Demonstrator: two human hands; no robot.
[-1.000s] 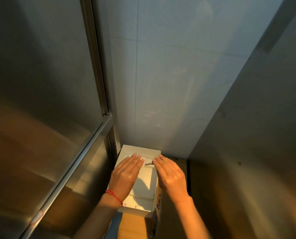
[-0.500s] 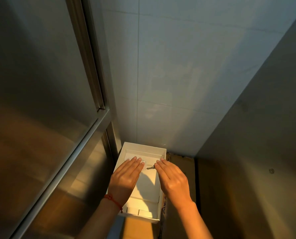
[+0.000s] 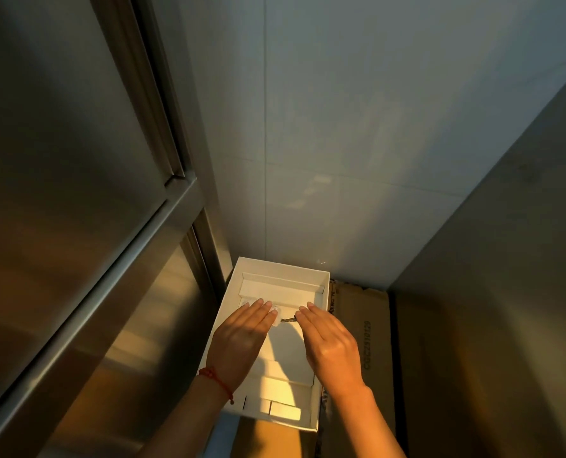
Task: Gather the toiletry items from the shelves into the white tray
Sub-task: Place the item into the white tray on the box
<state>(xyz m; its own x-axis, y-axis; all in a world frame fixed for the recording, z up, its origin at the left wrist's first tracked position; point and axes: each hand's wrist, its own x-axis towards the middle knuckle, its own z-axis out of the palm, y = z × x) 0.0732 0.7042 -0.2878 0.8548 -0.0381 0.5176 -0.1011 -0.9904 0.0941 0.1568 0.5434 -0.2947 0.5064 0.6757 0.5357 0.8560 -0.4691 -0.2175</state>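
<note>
Both grips [image 3: 243, 338] [image 3: 331, 342] flat over white tray [image 3: 284, 266], beside cardboard box [image 3: 364, 328].

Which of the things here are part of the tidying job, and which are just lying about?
Part of the job:
- shallow white cardboard tray
- small dark metal item inside the tray, between the fingertips
- left hand and right hand, flat over the tray

Just lying about:
- brown cardboard box beside the tray
- steel-framed panel
- grey tiled wall

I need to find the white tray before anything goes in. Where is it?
In the head view, the white tray sits bottom centre under both hands, between the metal cabinet and a cardboard box.
</note>
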